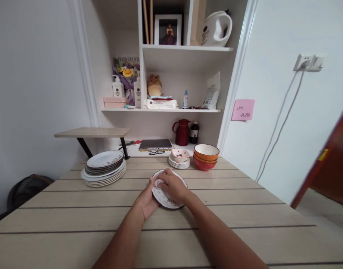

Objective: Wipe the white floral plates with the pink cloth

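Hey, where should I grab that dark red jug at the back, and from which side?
Probably best by its handle, coming from the left: the dark red jug stands upright with that loop sticking out leftward, while a dark bottle crowds its right side.

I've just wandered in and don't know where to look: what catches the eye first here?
First, the patterned plate below the picture's centre: the left hand holds its rim while the right hand presses a pale wad to it. Behind, to the right, sit stacked orange and red bowls; a stack of plates stands at left.
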A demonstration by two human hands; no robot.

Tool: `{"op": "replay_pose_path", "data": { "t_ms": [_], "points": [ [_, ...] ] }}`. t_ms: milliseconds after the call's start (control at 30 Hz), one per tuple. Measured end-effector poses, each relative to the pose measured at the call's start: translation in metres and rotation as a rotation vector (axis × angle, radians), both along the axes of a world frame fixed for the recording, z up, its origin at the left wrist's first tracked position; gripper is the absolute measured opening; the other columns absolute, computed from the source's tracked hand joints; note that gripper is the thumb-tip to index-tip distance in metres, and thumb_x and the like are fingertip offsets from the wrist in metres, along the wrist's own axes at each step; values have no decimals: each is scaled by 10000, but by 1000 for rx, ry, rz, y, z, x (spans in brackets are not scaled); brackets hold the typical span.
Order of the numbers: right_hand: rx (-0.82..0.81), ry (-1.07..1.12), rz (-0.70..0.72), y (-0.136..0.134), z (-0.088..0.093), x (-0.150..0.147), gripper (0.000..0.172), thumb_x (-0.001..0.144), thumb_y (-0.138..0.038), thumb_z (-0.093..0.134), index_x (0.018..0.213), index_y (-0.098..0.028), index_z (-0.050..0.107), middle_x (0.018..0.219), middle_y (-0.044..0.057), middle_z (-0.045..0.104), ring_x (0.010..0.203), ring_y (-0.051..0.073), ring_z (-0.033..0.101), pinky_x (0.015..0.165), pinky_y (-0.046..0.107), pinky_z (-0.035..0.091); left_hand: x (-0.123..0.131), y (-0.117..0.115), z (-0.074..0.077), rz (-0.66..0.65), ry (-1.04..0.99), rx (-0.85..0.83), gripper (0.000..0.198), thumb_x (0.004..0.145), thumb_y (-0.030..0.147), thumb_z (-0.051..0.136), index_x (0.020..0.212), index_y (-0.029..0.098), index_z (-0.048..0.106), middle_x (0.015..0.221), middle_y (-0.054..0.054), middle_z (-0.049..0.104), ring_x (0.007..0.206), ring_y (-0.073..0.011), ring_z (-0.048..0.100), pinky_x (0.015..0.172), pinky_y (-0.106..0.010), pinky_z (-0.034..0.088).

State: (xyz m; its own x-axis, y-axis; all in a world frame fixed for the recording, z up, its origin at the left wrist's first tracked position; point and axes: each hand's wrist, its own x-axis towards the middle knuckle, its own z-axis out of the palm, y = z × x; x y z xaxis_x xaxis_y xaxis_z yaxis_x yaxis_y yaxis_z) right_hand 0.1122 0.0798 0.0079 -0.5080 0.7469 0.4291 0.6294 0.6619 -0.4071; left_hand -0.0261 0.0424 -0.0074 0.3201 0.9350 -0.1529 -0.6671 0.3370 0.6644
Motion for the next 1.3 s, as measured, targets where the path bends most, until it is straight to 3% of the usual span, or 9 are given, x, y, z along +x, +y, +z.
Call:
{"op": "replay_pose_path", "data": {
  "t_ms": [367, 633, 1033, 1300],
  "points": [
    [-64, -56, -11, 0, 3, -3, 220, 869, -221, 543, 1064, -267, 634, 1036, 24, 495, 908, 150, 516, 799, 246, 381, 0, 2, -5, 35, -47, -32, 464, 868, 409, 531, 1228, 120, 568, 1068, -130, 719, 1009, -224, 653, 952, -353, 458],
    [-70, -50, -13, -1, 1, -6, 210, 871, -234, 546, 1062, -268, 626, 1046, 23, 499, 914, 143, 523, 782, 235, 378, 1, 0, -1, 23, -62, -15, 454, 886, 426, 484, 1229, 145, 582, 1126, -125, 698, 989, -231, 654, 956, -389, 454],
    [-73, -63, -27, -5, 3, -7, 244, 883, -228, 530, 1103, -280, 624, 1057, 24, 501, 910, 142, 529, 769, 231, 372, 1, 1, -3, 36, -59, -11, 429, 885, 405, 501, 1208, 137, 584, 989, -97, 733, 847, -195, 674, 892, -344, 477],
    [-58, -84, -49, -4, 0, -9, 263, 876, -182, 510, 1097, -272, 619, 1076, 26, 512, 906, 144, 532, 765, 235, 370, 2, -1, -2, 32, -67, -2, 465, 886, 412, 494, 1259, 141, 556, 1033, -112, 724, 903, -220, 672, 914, -370, 463]
  ]
}}
